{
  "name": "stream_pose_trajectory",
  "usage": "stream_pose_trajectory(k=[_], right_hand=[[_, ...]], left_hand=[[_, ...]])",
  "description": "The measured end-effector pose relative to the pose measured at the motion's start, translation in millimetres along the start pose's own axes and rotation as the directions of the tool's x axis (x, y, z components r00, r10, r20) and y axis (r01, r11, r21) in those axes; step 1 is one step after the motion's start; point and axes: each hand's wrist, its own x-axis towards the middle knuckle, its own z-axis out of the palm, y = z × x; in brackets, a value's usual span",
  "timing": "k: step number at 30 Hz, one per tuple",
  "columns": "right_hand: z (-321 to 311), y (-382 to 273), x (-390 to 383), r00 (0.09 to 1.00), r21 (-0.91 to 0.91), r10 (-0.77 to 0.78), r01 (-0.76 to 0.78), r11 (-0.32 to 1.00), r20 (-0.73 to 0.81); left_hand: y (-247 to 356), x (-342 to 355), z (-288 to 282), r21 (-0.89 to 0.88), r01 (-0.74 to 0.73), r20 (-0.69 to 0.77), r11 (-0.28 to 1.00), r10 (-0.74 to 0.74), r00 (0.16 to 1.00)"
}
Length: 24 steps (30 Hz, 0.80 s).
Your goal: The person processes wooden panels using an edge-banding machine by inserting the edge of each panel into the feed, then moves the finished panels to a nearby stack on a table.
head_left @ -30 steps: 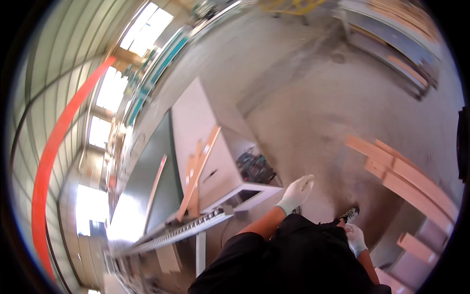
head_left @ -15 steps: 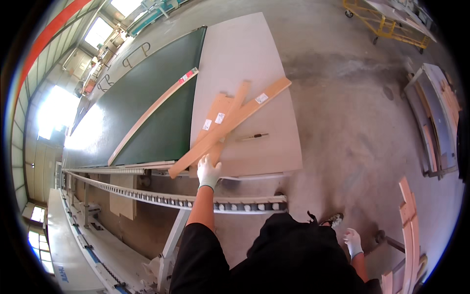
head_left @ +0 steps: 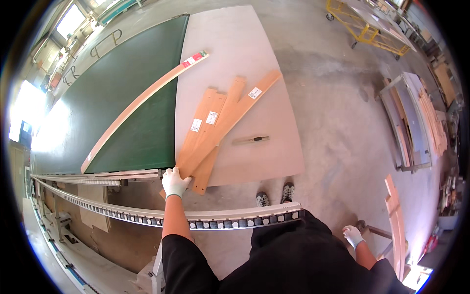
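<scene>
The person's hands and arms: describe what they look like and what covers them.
The left hand and right hand wear whitish, close-fitting gloves; the left one's cuff has a thin greenish edge. Plain black sleeves end near the elbows, leaving the forearms bare. I can make out no markings.

Grey floor (head_left: 325, 142) spreads wide; a bright window (head_left: 70, 21) glows upper left; a yellow cart (head_left: 370, 34) stands upper right.
</scene>
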Motion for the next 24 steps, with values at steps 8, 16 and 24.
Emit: stream_pose_trajectory(k=[8,16,24], right_hand=[[9.6,-127.7,39.1,0.962,0.204,-0.251,0.268,0.942,-0.104],[42.7,-397.2,-20.9,0.697,0.492,-0.714,0.598,0.633,0.071],[95.3,-425.1,-62.4,0.728,0.886,-0.630,0.067,0.458,0.271]], left_hand=[[50.8,-34.2,-47.6,-0.237,-0.205,-0.115,0.950,0.182,0.977],[164.9,-97.2,-50.7,-0.976,0.003,0.107,0.219,0.462,0.880],[186.1,-176.4,-27.4,-0.978,-0.105,0.019,0.183,0.573,0.819]])
